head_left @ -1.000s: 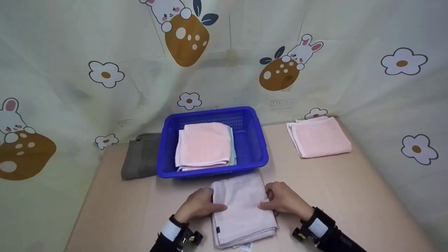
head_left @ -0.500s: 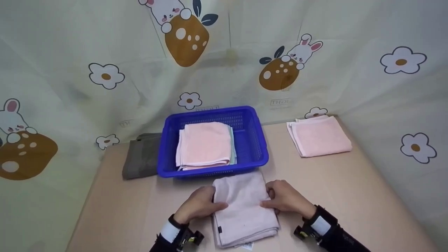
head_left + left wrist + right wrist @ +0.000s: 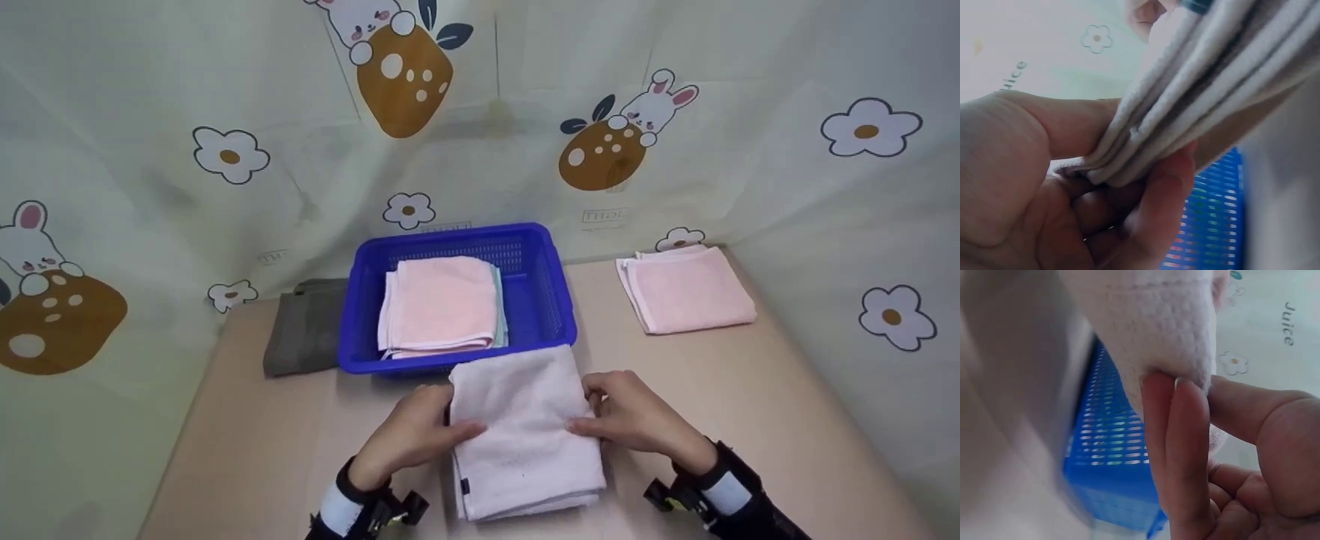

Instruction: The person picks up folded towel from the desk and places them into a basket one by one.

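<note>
A folded pale lilac-white towel (image 3: 525, 442) with a small dark tag on its left edge is held between both hands, raised off the table. My left hand (image 3: 412, 431) grips its left side, thumb on top and fingers beneath; the left wrist view shows several folded layers (image 3: 1185, 84) pinched there. On the opposite side my right hand (image 3: 637, 412) pinches the towel, with its fingers (image 3: 1185, 439) curled under. The towel's far edge overlaps the front rim of the blue basket (image 3: 457, 234) in the head view. Inside the basket lie folded pink towels (image 3: 442, 304) with a mint one underneath.
A folded grey-green cloth (image 3: 304, 326) lies left of the basket, partly behind it. Another folded pink towel (image 3: 690, 292) rests at the back right of the tan table (image 3: 750, 420). A patterned curtain (image 3: 495, 165) hangs around the table's back and sides.
Both hands have lifted the lilac-white towel off the table and brought it slightly toward the basket. The basket and the other towels have stayed in place.
</note>
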Action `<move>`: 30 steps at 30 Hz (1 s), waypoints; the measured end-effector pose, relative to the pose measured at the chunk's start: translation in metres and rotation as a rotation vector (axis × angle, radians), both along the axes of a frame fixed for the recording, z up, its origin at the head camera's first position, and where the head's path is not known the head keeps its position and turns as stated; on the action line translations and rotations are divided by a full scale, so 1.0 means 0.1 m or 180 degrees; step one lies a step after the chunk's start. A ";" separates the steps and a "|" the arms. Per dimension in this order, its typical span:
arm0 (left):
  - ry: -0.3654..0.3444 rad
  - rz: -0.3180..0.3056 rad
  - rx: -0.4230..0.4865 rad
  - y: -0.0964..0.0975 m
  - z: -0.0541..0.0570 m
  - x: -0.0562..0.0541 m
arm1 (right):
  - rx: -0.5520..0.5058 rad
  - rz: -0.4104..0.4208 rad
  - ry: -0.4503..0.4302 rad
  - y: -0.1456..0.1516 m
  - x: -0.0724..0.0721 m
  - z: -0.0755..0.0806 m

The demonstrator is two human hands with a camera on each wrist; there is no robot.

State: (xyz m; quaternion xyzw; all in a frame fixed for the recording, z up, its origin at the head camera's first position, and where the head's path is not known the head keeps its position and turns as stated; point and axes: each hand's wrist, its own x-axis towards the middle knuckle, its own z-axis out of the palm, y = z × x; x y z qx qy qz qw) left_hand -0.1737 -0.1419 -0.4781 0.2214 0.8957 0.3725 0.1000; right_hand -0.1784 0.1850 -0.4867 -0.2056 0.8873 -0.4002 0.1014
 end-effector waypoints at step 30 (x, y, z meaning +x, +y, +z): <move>0.0917 0.1061 0.0742 -0.21 0.46 -0.61 | -0.0601 -0.0408 0.0364 -0.57 -0.76 0.73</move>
